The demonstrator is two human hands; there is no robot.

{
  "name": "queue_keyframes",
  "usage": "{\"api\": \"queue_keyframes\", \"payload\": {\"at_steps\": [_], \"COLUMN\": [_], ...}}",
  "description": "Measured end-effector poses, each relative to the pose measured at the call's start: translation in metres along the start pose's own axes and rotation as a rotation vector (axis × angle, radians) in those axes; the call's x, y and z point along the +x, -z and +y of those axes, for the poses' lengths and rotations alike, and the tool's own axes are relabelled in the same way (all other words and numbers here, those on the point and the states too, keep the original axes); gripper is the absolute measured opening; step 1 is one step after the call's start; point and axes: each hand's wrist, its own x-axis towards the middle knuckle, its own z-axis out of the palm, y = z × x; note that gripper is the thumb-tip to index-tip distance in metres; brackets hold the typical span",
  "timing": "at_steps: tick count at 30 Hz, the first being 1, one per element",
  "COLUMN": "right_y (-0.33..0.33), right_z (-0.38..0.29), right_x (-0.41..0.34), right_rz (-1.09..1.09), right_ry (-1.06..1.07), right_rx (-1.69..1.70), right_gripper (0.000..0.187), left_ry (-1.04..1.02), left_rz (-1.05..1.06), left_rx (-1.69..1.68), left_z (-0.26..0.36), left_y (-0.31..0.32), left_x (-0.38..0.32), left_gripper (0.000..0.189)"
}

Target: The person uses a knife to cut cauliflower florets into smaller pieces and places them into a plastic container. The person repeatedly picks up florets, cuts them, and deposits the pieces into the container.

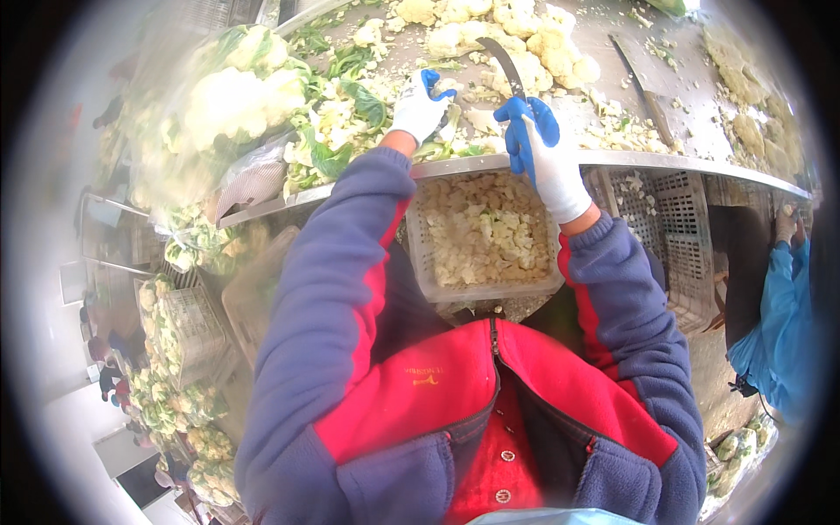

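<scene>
My right hand point(541, 154), in a white glove with blue coating, is closed around the handle of a curved knife point(504, 64); its dark blade points up and away over the metal table point(610, 125). My left hand point(420, 105), gloved the same way, is above cauliflower scraps and green leaves at the table's near edge. Its fingers are bent beside a pale cauliflower piece point(448, 85); whether they grip it is unclear. Trimmed cauliflower heads point(551, 49) are heaped just beyond both hands. Below the edge, a white plastic basket point(430, 289) holds many small florets.
Untrimmed cauliflowers point(226, 108) pile up at left, some in clear plastic. Another knife point(640, 92) lies on the table at right. A slatted crate point(682, 230) stands under the edge. A co-worker's blue sleeve point(777, 282) is at far right. Crated cauliflowers point(161, 328) stand at left.
</scene>
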Motion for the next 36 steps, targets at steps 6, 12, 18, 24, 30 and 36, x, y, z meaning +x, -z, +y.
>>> {"api": "queue_keyframes", "payload": {"at_steps": [6, 12, 18, 24, 30, 36], "right_y": [-0.004, -0.014, -0.022, -0.029, -0.025, -0.025], "right_z": [0.013, 0.021, 0.026, 0.040, 0.040, 0.045], "right_x": [-0.001, -0.008, -0.003, 0.005, 0.024, 0.012], "right_rz": [0.008, -0.080, -0.017, 0.052, 0.067, -0.013], "right_ry": [0.213, 0.359, 0.451, 0.525, 0.223, 0.473], "right_rx": [-0.373, -0.805, -1.014, -1.165, -1.240, -0.820], "right_gripper": [0.025, 0.027, 0.027, 0.024, 0.025, 0.030], "left_ry": [0.113, 0.189, -0.196, 0.205, 0.212, 0.074], "left_rz": [-0.115, -0.066, 0.110, 0.026, -0.009, -0.047], "left_rx": [-1.430, -1.444, -1.034, -1.403, -1.367, -1.297], "left_z": [0.021, 0.019, 0.002, -0.006, 0.000, 0.010], "left_y": [0.022, 0.003, -0.017, -0.029, -0.002, 0.017], "left_x": [-0.061, -0.097, -0.093, -0.088, -0.092, -0.093], "left_gripper": [0.040, 0.043, 0.040, 0.035, 0.024, 0.039]}}
